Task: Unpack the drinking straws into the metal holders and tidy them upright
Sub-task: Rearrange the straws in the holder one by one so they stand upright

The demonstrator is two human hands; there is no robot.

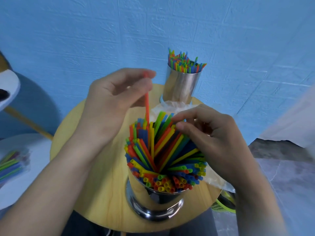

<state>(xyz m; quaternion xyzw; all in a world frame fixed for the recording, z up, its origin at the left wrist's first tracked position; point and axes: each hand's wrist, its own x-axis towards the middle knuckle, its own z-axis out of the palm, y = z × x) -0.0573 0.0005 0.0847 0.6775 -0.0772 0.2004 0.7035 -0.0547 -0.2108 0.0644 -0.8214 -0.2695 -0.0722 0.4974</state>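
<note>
The left hand [110, 99] pinches one red straw [147, 106] by its top, above the near holder [153, 201]; the right hand [209, 138] curls its fingers on the leaning straws [163, 150]; slide the red one down slowly, then nudge the bunch straight.

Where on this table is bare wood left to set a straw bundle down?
The table is bare left of the near holder and along the front rim. Crowded: the wrapper fills the gap up to the far holder and runs down the right side.
</note>
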